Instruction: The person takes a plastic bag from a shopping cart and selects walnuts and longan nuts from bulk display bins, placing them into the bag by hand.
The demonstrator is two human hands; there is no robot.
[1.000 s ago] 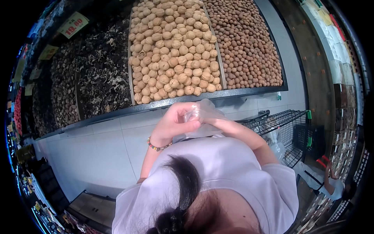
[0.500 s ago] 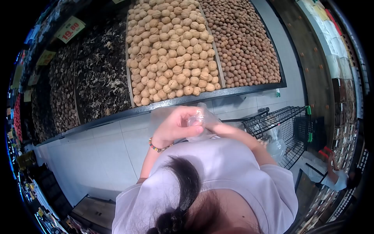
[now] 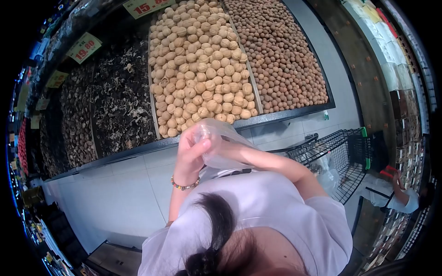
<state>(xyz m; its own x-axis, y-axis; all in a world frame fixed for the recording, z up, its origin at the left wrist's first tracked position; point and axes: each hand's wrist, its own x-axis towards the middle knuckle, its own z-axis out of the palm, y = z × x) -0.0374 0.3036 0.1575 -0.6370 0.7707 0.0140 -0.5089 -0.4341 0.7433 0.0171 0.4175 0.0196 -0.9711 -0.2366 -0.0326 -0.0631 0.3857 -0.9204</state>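
My left hand [image 3: 190,146], with a beaded bracelet [image 3: 185,186] at its wrist, is closed on a clear plastic bag [image 3: 221,158] in front of my chest. Its thumb presses the crumpled film near the top. From the other side, my right hand [image 3: 224,148] reaches into or behind the bag; its fingers are hidden by film and the left hand. Just beyond both hands is the front edge of a bin of walnuts [image 3: 202,69]. Smaller round brown nuts or dried fruits [image 3: 281,60] fill the compartment to its right.
Left of the walnuts lie dark, curled dried pieces [image 3: 122,92], perhaps fungus, with price signs [image 3: 84,48] above. A dark rim [image 3: 156,143] edges the display. A wire shopping cart [image 3: 334,158] holding bagged goods stands at right; another person [image 3: 391,195] is beyond it.
Both hands have moved slightly left and the bag spreads out more over the right forearm. My left hand has turned more upright. The view has shifted, showing another price sign on top.
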